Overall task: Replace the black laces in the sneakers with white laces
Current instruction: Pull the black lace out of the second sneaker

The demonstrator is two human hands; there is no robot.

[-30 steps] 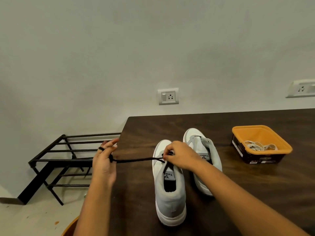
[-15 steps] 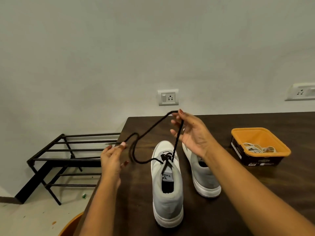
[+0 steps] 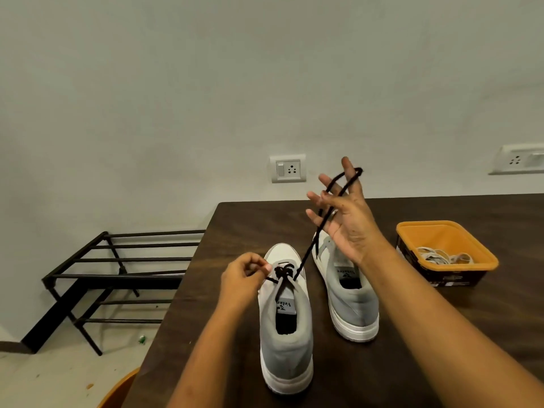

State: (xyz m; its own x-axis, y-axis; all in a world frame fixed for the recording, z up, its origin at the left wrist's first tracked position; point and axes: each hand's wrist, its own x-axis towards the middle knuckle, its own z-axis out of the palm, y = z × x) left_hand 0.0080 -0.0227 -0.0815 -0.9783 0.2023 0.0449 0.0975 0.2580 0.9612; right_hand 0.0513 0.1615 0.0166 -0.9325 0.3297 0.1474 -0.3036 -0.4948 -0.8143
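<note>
**Lace slack moves to the right hand**

Lace comes first: the black lace (image 3: 306, 254) is threaded only through the upper eyelets of the near sneaker (image 3: 285, 316), which stands heel toward the viewer at the middle of the surface (image 3: 441, 334). Half a second ago a loose loop hung between both hands; now that slack is gone. One run climbs taut toward 1 o'clock and is draped over the spread fingers of the right hand (image 3: 344, 219), whose grip is apart, the lace hooked rather than pinched. The left hand (image 3: 244, 275) has dropped to the eyelets at 9 o'clock of the tongue, its grip pinched together on the short end there. This suggests the unthreading is well under way, row by row, but not finished.

The second sneaker (image 3: 344, 290) stands just beside, at 3 o'clock, and shows no lace from here. The white laces (image 3: 441, 256) lie untouched in the orange tub (image 3: 412, 231) further toward 3 o'clock, so relacing has not begun.
</note>
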